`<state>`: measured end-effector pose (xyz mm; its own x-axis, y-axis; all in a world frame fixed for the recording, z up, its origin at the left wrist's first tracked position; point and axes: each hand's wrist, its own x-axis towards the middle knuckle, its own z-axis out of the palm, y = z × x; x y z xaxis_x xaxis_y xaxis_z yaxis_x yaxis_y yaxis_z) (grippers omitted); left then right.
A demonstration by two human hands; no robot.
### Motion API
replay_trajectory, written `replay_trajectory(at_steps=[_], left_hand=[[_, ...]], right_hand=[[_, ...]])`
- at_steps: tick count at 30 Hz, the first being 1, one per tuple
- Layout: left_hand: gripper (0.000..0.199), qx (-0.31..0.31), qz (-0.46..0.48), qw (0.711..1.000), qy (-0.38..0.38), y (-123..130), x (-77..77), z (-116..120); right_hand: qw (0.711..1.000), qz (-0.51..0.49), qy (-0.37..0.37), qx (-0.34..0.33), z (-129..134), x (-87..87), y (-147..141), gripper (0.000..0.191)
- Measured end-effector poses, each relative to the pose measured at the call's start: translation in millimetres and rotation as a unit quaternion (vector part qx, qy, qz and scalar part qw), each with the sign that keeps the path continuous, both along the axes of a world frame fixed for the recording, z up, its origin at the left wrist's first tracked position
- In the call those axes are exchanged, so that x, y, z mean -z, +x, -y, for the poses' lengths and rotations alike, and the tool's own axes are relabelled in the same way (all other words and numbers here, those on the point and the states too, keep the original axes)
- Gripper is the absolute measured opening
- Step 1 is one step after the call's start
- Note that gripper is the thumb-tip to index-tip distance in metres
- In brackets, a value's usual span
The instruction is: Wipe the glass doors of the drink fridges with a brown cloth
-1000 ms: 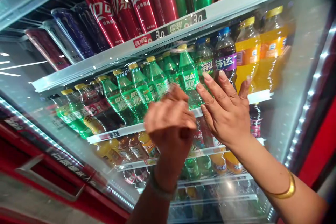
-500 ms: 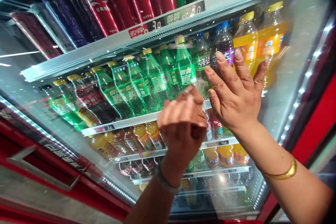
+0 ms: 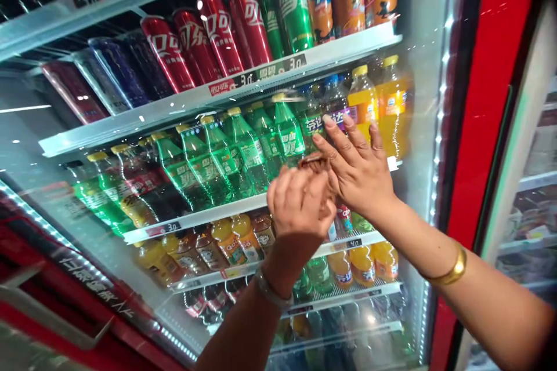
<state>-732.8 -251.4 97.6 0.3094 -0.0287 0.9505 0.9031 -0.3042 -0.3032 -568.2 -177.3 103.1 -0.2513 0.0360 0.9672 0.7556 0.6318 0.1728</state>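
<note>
My left hand (image 3: 300, 200) is raised before the glass front of a drinks cooler, its fingers curled into a fist; what it holds, if anything, is hidden. A brownish shape, perhaps the fist's reflection, shows just above the knuckles. Beside it on the right, my right hand (image 3: 359, 165) lies flat at the glass with its fingers spread, holding nothing. Behind the hands stand green bottles (image 3: 248, 148), a bottle with a purple label (image 3: 343, 119) and orange drink bottles (image 3: 391, 101). A gold bangle (image 3: 452, 269) circles the right wrist.
Red cans (image 3: 250, 26) and other cans line the shelf above. Lower shelves (image 3: 237, 271) hold more bottles. A metal handle (image 3: 52, 316) is on a red frame at the lower left. A red post (image 3: 491, 87) and another stocked cooler are at the right.
The view has swung up and to the right, showing more of the upper shelf and the neighbouring cooler. The blurred left fist is sharper, and both hands are closer together.
</note>
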Motion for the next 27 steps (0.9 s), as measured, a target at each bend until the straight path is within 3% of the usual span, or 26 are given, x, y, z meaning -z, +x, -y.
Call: replay_trajectory(at_steps=[2,3,7,9,14,15,16,18,20,22,24,27], left_hand=[[0.040,0.012,-0.031,0.999,-0.017,0,8.2,0],[0.040,0.014,-0.029,0.999,-0.019,-1,2.7,0],[0.044,0.005,0.055,0.998,-0.001,-1,-47.9,-1],[0.043,0.006,0.072,0.997,0.014,7,-56.7,-4],[0.040,0.023,-0.046,0.998,-0.021,32,-16.0,-13],[0.040,0.026,-0.074,0.996,-0.033,33,-14.0,-15],[0.040,0.028,-0.093,0.994,-0.042,32,-18.2,-16],[0.041,0.026,-0.091,0.994,-0.046,29,-42.8,-17],[0.041,0.024,-0.038,0.999,-0.021,27,-74.5,-19],[0.041,0.027,0.008,1.000,0.006,30,-91.2,-20],[0.043,0.026,-0.006,1.000,0.000,38,-81.9,-21],[0.051,0.017,-0.107,0.993,-0.056,48,-42.9,-22]], right_hand=[[0.998,0.054,0.018,0.013,-3,-8.8,15,0.073],[0.996,0.078,0.023,0.024,-5,-13.6,23,0.072],[0.995,0.078,0.023,0.054,-11,-24.3,40,0.073],[0.997,0.029,0.025,0.062,-14,-21.7,38,0.076],[0.995,-0.080,-0.004,0.061,-17,-10.3,28,0.077],[0.994,-0.091,-0.008,0.055,-17,-9.5,28,0.077],[0.994,-0.099,-0.011,0.050,-17,-9.4,28,0.077],[0.992,-0.116,-0.011,0.046,-18,-10.0,28,0.077],[0.990,-0.135,-0.008,0.048,-19,-10.8,28,0.077],[0.986,-0.156,-0.008,0.054,-20,-10.9,28,0.077],[0.983,-0.172,-0.011,0.059,-21,-9.8,27,0.077],[0.983,-0.168,-0.021,0.065,-21,-6.6,28,0.077]])
